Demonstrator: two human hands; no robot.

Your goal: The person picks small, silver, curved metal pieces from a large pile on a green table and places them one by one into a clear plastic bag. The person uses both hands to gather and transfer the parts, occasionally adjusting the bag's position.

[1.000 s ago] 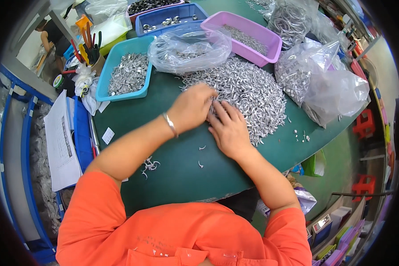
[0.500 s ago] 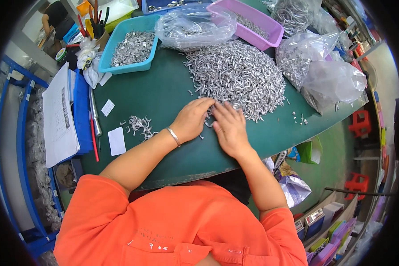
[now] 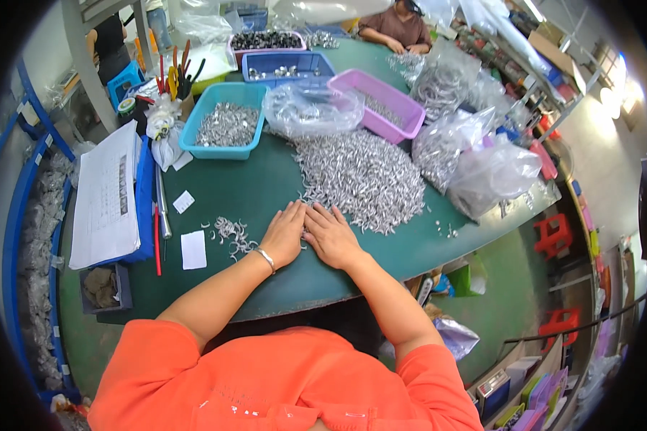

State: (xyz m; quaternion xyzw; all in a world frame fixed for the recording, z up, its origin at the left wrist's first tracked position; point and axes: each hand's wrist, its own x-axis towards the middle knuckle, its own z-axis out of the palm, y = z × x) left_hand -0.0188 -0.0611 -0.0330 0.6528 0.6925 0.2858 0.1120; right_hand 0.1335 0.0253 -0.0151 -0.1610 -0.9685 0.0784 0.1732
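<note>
A large heap of small curved silver-grey metal pieces [image 3: 363, 176] is spread on the green table [image 3: 266, 172]. My left hand [image 3: 284, 233] lies palm down at the heap's near left edge, fingers stretched forward. Close beside it, my right hand [image 3: 331, 235] is also palm down with its fingers extended, and the hands meet around the thumbs. A few pieces show around the fingers; whatever lies beneath the palms is hidden. Left of my left wrist sits a small loose group of the same pieces [image 3: 231, 233].
Behind the heap stand a turquoise bin [image 3: 223, 152], a clear plastic bag [image 3: 313, 111], a pink-purple bin [image 3: 388, 129] and a blue bin [image 3: 289, 63]. Filled bags [image 3: 492, 172] crowd the right. Papers [image 3: 104, 194] lie left. Another person [image 3: 395, 29] sits at the far side.
The view has tilted up, bringing the far side of the table and another person into sight. My hands have drawn slightly nearer to me and lie flatter, side by side.
</note>
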